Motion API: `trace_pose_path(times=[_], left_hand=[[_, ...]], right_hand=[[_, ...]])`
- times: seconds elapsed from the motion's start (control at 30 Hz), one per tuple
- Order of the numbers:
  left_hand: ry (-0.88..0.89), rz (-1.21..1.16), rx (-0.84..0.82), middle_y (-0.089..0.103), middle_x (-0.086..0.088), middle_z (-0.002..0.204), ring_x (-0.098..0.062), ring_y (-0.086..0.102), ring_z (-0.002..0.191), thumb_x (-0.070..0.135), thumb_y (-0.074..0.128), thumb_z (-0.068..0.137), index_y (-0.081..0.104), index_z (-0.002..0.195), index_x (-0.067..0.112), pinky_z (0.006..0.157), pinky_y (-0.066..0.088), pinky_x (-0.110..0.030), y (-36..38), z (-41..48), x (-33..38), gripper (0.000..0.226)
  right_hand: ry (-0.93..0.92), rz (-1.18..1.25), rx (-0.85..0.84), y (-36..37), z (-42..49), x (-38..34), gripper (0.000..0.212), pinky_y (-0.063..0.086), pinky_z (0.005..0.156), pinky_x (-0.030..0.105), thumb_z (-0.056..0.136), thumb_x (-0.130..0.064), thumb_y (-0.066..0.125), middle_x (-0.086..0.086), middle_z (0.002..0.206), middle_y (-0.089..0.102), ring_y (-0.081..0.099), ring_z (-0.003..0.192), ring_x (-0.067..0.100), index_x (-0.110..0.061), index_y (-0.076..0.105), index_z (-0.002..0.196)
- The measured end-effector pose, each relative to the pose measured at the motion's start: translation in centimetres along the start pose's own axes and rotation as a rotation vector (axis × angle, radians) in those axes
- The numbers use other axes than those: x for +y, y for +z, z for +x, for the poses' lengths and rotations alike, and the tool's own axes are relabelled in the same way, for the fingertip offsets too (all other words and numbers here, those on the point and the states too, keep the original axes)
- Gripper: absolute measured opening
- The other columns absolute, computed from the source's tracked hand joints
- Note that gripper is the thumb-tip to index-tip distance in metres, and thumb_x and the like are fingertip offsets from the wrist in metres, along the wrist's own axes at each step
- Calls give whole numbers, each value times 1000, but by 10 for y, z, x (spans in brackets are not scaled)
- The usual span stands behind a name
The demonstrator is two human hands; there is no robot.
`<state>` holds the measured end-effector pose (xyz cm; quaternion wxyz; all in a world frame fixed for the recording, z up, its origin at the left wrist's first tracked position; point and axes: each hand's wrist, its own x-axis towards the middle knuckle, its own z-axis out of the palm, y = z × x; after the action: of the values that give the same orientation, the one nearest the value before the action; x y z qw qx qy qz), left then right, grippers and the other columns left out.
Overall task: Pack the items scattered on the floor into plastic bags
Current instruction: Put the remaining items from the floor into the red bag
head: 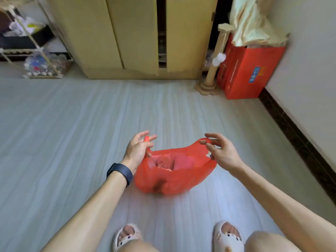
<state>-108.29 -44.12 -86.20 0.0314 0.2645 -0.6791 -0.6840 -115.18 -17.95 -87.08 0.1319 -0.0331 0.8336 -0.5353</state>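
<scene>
A red plastic bag [181,180] rests on the pale floor in front of my feet, its mouth spread open. Inside lie pinkish items [169,163], one with small holes; I cannot tell what they are. My left hand [139,149], with a dark band on the wrist, pinches the bag's left handle between thumb and fingers. My right hand [221,151] grips the right handle at the fingertips. Both handles are pulled apart and slightly up.
A yellow wardrobe [138,37] stands at the back, one door gap dark. A wire shelf [34,51] with clutter is at far left. A red cardboard box [249,70] and a cat scratching post [216,60] stand at the back right by the wall.
</scene>
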Motion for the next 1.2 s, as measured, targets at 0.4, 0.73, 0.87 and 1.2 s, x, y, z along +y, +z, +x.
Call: trace_pose_path(times=[0.4,0.73,0.87,1.2], left_hand=[[-166,387,157,74,13,92,1,56,55,10,43,99,53,116,22,52,53,-30,-4,142,-170,23],[-701,53,309,71,4,103,-25,66,52,2,31,100,24,144,28,45,46,-24,-28,37,-56,52],[-940,-119,80,72,-3,82,-14,58,51,4,63,89,67,111,2,52,36,-28,-52,-4,50,22],[-676,-346,-36,71,-6,113,-18,69,94,-11,45,93,50,137,17,76,46,-24,-137,-83,364,52]], right_hand=[[372,-283,-100,91,77,108,22,49,66,30,88,-52,61,-10,77,72,65,77,3,-32,57,97],[713,36,-258,54,42,-41,21,45,54,18,96,-20,62,4,60,49,46,47,13,-5,54,84],[686,3,-371,37,23,-147,31,38,59,21,95,-20,63,0,55,47,45,54,12,-7,53,70],[623,307,-385,-31,-3,-453,24,40,61,25,104,-12,48,5,79,61,50,61,15,-11,64,122]])
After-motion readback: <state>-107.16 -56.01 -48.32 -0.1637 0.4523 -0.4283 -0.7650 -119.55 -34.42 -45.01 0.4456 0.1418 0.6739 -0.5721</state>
